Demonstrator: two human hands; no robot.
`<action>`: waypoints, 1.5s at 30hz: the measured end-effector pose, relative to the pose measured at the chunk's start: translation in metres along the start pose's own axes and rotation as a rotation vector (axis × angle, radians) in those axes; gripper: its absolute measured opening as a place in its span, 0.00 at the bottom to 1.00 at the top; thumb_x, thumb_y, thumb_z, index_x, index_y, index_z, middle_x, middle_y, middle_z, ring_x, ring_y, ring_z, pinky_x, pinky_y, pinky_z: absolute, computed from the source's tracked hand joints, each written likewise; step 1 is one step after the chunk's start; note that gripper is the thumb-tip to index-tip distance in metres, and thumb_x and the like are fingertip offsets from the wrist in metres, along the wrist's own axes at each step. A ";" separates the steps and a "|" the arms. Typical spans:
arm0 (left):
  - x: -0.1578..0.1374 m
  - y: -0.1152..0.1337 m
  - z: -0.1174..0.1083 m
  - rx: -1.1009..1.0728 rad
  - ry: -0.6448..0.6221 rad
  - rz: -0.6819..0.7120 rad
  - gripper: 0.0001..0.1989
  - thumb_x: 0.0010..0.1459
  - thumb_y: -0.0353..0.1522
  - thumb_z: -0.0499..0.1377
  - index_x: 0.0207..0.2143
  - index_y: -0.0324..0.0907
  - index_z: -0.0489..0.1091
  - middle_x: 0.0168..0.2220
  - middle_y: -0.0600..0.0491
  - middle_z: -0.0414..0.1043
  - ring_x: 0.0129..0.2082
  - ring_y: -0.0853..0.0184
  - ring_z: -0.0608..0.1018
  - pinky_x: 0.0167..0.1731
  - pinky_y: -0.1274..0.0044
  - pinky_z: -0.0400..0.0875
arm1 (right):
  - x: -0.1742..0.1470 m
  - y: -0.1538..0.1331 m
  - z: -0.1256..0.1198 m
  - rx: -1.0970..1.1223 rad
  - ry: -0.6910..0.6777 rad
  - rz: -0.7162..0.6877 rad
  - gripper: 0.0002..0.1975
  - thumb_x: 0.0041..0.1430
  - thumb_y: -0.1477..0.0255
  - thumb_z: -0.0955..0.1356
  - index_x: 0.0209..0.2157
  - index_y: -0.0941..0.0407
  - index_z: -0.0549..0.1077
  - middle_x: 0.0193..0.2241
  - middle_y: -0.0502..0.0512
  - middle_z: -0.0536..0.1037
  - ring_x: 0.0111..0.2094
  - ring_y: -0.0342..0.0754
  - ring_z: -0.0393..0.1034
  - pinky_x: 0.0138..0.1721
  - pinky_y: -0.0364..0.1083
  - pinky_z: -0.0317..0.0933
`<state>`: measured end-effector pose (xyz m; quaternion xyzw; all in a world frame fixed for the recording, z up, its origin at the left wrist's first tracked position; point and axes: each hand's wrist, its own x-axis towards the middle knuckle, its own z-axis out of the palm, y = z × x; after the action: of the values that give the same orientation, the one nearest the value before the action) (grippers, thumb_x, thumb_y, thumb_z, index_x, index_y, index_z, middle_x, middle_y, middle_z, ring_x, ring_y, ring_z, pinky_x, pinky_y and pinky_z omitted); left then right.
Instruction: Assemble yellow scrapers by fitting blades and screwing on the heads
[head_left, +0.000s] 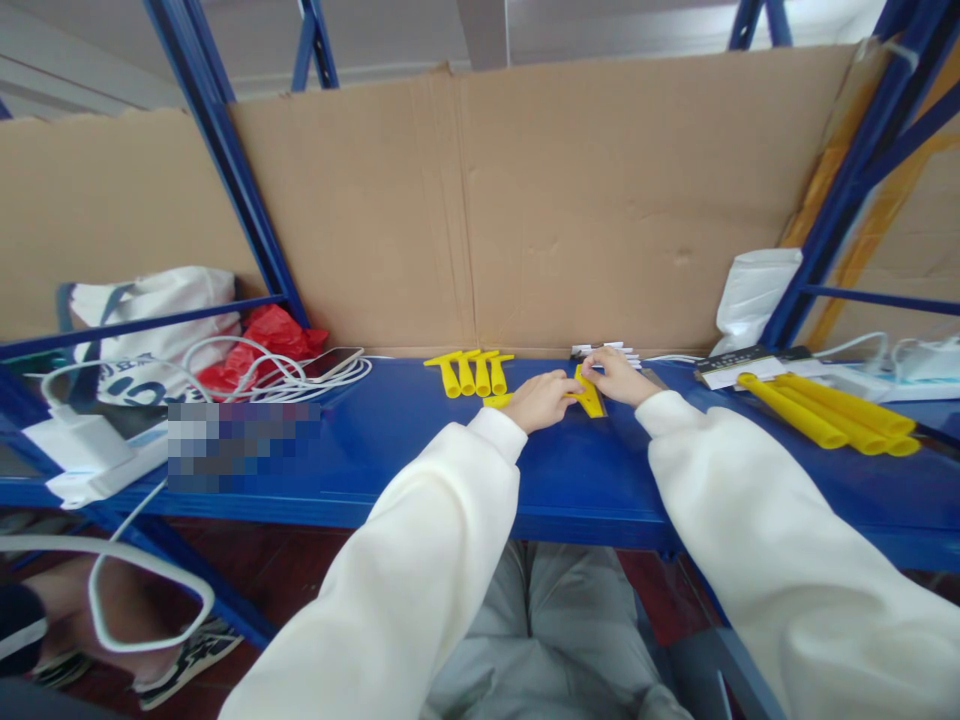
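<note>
On the blue shelf top, both hands meet at a yellow T-shaped plastic scraper (589, 398) lying sideways. My left hand (541, 400) is closed round its handle, whose end shows left of the fingers. With bent fingers my right hand (616, 376) grips the far end of the scraper's wide head. A thin strip runs along the head's right side, too small to make out. To the left, several similar yellow T-shaped pieces (466, 374) stand in a row. Behind my right hand lie small white-and-dark pieces (609, 352), partly hidden.
Several yellow tubes (832, 415) lie at right beside dark-and-white packets (739, 366). A white pouch (756, 295) leans near the blue post. At left are coiled white cables (300, 378), a red plastic bag (262, 345), a cloth bag (161, 330) and a power strip (112, 470). Cardboard (600, 200) walls the back.
</note>
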<state>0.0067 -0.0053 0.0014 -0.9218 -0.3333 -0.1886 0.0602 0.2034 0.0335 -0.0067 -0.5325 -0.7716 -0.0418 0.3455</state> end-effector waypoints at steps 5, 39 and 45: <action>-0.001 0.002 -0.002 0.022 -0.015 0.018 0.16 0.64 0.31 0.53 0.51 0.46 0.73 0.43 0.48 0.72 0.44 0.62 0.77 0.45 0.74 0.71 | -0.001 0.003 -0.004 -0.066 -0.055 -0.025 0.06 0.55 0.71 0.64 0.28 0.54 0.73 0.35 0.57 0.74 0.45 0.53 0.66 0.53 0.55 0.58; -0.001 0.002 -0.002 0.020 0.024 -0.015 0.16 0.65 0.32 0.50 0.49 0.45 0.73 0.42 0.47 0.71 0.41 0.62 0.77 0.42 0.74 0.70 | 0.000 -0.004 0.025 0.333 0.234 0.357 0.13 0.47 0.70 0.66 0.38 0.54 0.67 0.42 0.58 0.73 0.48 0.53 0.67 0.53 0.56 0.60; -0.001 0.003 -0.003 0.021 0.036 0.001 0.16 0.65 0.32 0.50 0.51 0.45 0.73 0.42 0.47 0.71 0.42 0.63 0.77 0.43 0.74 0.71 | 0.000 -0.012 0.020 0.619 0.161 0.468 0.14 0.46 0.72 0.67 0.38 0.55 0.66 0.40 0.57 0.75 0.42 0.50 0.70 0.46 0.52 0.66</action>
<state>0.0066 -0.0086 0.0037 -0.9178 -0.3336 -0.2017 0.0758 0.1830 0.0373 -0.0184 -0.5598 -0.5761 0.2310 0.5490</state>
